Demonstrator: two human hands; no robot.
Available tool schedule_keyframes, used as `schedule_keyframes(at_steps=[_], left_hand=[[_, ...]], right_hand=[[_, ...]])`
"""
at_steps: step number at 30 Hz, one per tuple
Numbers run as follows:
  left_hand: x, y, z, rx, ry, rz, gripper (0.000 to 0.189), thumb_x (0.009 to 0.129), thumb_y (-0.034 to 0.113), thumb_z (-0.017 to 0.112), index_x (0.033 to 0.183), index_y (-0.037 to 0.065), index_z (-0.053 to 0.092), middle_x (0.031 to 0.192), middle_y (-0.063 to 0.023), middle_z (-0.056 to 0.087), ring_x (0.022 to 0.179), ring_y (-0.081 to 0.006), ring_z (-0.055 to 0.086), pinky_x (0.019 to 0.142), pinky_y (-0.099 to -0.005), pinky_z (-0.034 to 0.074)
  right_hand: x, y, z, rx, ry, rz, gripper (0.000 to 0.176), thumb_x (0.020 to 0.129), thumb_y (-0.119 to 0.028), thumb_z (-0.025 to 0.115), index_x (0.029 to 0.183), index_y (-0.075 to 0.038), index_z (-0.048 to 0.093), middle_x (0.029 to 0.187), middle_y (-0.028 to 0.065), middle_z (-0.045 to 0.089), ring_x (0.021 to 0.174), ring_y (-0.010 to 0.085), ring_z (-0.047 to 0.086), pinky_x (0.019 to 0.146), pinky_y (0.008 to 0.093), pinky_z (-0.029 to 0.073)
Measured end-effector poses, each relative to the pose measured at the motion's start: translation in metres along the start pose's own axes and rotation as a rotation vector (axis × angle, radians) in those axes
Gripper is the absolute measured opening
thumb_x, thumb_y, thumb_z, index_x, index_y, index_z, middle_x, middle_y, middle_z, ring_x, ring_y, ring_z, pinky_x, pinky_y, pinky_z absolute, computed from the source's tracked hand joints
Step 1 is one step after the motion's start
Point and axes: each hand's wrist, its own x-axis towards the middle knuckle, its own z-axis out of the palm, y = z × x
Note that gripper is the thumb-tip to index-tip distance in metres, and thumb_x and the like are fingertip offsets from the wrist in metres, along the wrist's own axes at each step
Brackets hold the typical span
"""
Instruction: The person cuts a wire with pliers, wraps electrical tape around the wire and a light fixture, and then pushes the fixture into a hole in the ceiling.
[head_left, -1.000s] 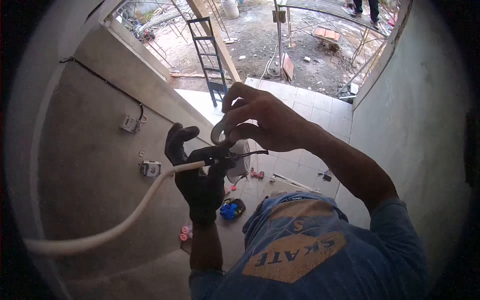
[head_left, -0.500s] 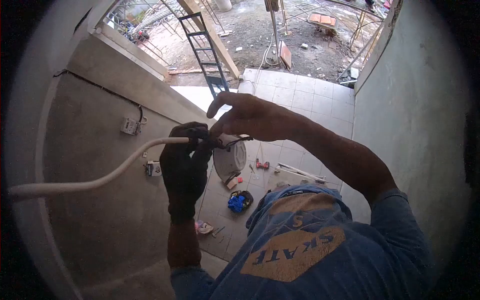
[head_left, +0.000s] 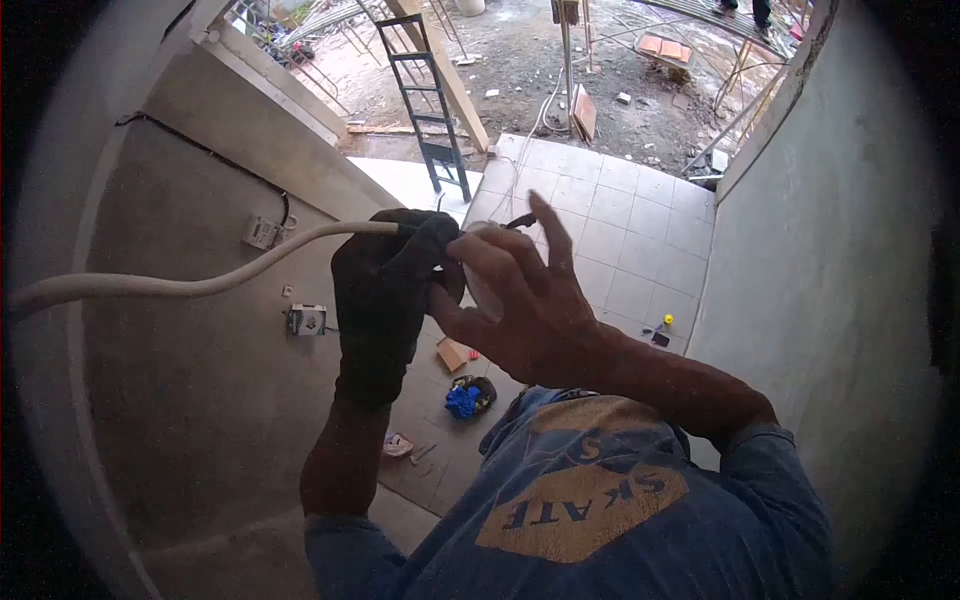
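My left hand (head_left: 380, 290), in a dark glove, is closed around the end of a pale flexible cable (head_left: 210, 287) that curves in from the left edge. Right beside it is my bare right hand (head_left: 535, 315), with thumb and bent fingers drawn together against the glove's fingertips and one finger raised. What that hand pinches is hidden. Behind its fingers shows part of a round whitish fixture (head_left: 484, 292). A short dark piece (head_left: 522, 221), perhaps a wire or clip, sticks out above the knuckles.
A black ladder-like frame (head_left: 425, 115) leans near the tiled floor's far edge. Below lie a dark bag with blue contents (head_left: 466, 401), a small cardboard box (head_left: 452, 354) and a yellow-topped item (head_left: 668, 320). White boxes (head_left: 306, 320) are at left; rubble lies outside.
My right hand has turned and come lower, its fingers now covering most of the round fixture. My left hand stays on the cable, slightly higher. The view has shifted, and the red drill has left sight.
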Motion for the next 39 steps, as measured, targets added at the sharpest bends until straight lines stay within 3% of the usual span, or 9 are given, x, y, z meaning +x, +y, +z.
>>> schedule_keyframes(at_steps=[7,10,13,18,22,29,36,38,39], left_hand=[[-0.001,0.001,0.017,0.033,-0.005,0.038,0.014,0.097,0.011,0.070,0.103,-0.001,0.073,0.086,-0.0077,0.074,0.075,-0.0119,0.071,0.064,-0.0233,0.055],[0.002,0.001,0.009,-0.029,-0.035,0.004,0.016,0.097,0.012,0.070,0.105,-0.001,0.073,0.088,-0.0080,0.074,0.077,-0.0118,0.071,0.067,-0.0241,0.057],[-0.001,-0.007,0.010,-0.109,-0.028,0.021,0.016,0.097,0.012,0.070,0.106,0.000,0.073,0.091,-0.0082,0.074,0.080,-0.0117,0.071,0.069,-0.0241,0.057],[-0.011,-0.004,0.009,0.146,-0.064,0.070,0.014,0.096,0.011,0.071,0.106,0.002,0.073,0.093,-0.0078,0.073,0.083,-0.0141,0.070,0.072,-0.0259,0.058],[-0.018,0.000,0.020,0.209,0.047,0.222,0.013,0.091,0.009,0.077,0.102,0.003,0.073,0.095,-0.0083,0.073,0.088,-0.0155,0.070,0.075,-0.0299,0.059],[-0.004,0.000,-0.003,0.498,-0.111,0.822,0.016,0.082,0.006,0.079,0.098,0.006,0.073,0.104,-0.0098,0.072,0.100,-0.0306,0.069,0.092,-0.0439,0.056],[-0.001,-0.004,-0.001,0.414,-0.189,0.762,0.024,0.078,0.005,0.084,0.100,0.009,0.075,0.119,-0.0104,0.070,0.109,-0.0318,0.070,0.095,-0.0402,0.057],[-0.011,-0.004,0.002,0.057,-0.185,0.311,0.025,0.082,0.005,0.082,0.106,0.007,0.074,0.114,-0.0125,0.071,0.107,-0.0287,0.071,0.089,-0.0386,0.060],[-0.009,-0.008,0.000,0.060,-0.186,0.311,0.025,0.082,0.005,0.082,0.106,0.007,0.074,0.114,-0.0125,0.071,0.107,-0.0287,0.071,0.089,-0.0386,0.060]], right_hand=[[-0.004,-0.006,0.001,0.024,-0.002,0.228,0.021,0.081,-0.005,0.083,0.099,-0.013,0.075,0.127,0.0125,0.050,0.128,0.0287,0.050,0.117,0.0719,0.019],[0.005,0.000,-0.017,0.238,-0.027,0.293,0.016,0.080,-0.004,0.084,0.093,-0.007,0.074,0.124,0.0119,0.053,0.122,0.0278,0.056,0.114,0.0628,0.036],[0.005,0.015,-0.017,0.782,0.098,0.511,0.025,0.072,-0.011,0.093,0.089,-0.008,0.075,0.111,0.0101,0.062,0.100,0.0228,0.064,0.082,0.0376,0.058],[0.024,0.023,-0.033,0.816,0.263,0.532,0.024,0.074,-0.016,0.093,0.092,-0.011,0.079,0.105,0.0085,0.066,0.099,0.0198,0.063,0.080,0.0368,0.054],[0.036,0.050,-0.039,0.387,0.228,0.373,0.019,0.079,-0.024,0.090,0.088,-0.011,0.079,0.093,0.0064,0.071,0.090,0.0182,0.062,0.075,0.0370,0.048],[0.039,0.048,-0.032,1.011,-0.164,0.857,0.019,0.091,-0.022,0.080,0.091,-0.003,0.078,0.082,0.0103,0.074,0.066,0.0124,0.068,0.060,0.0269,0.055],[0.033,0.038,-0.024,1.027,-0.049,0.947,0.016,0.093,-0.015,0.077,0.099,-0.001,0.073,0.086,0.0118,0.075,0.072,0.0147,0.072,0.065,0.0289,0.058],[0.025,0.040,-0.028,0.995,-0.122,0.894,0.014,0.095,-0.013,0.074,0.101,-0.001,0.072,0.087,0.0117,0.075,0.076,0.0157,0.073,0.069,0.0307,0.059],[0.021,0.040,-0.030,0.958,-0.197,0.845,0.012,0.096,-0.010,0.071,0.102,0.000,0.072,0.088,0.0115,0.075,0.079,0.0166,0.074,0.074,0.0326,0.060]])
